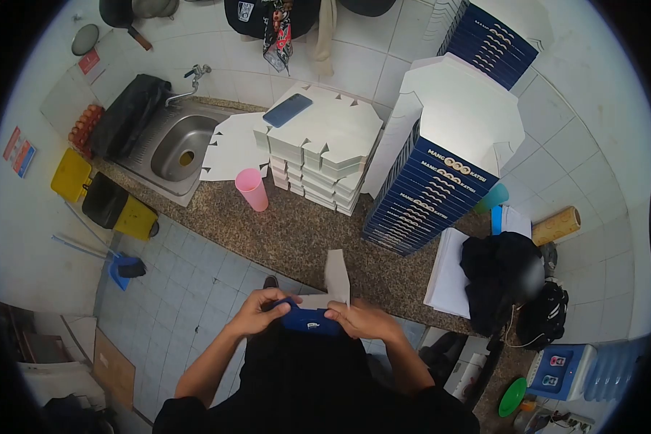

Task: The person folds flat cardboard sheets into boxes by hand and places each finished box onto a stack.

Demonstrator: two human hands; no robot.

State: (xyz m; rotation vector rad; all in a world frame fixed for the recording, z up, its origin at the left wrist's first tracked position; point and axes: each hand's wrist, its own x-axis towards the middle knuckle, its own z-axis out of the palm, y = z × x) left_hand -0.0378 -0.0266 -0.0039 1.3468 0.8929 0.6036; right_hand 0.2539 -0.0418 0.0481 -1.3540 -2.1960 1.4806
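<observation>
A partly folded cardboard box point(311, 321), blue outside and pale inside, is held in front of my body at the counter's near edge. My left hand point(262, 311) grips its left end, the thumb lying on the blue side. At the other end my right hand point(360, 320) pinches the cardboard near a raised pale flap point(337, 278). Beyond the hands, flat white box blanks point(318, 134) lie piled on the counter, with a phone point(288, 111) on top. To their right rises a tall stack of folded blue boxes point(430, 188) with printed lettering.
A pink cup point(251, 189) stands on the granite counter point(296, 235) near the blanks. The sink point(184, 148) is at the left. More blue boxes point(492, 40) are stacked behind. Papers point(445, 282) and dark cloth point(495, 271) lie at the right.
</observation>
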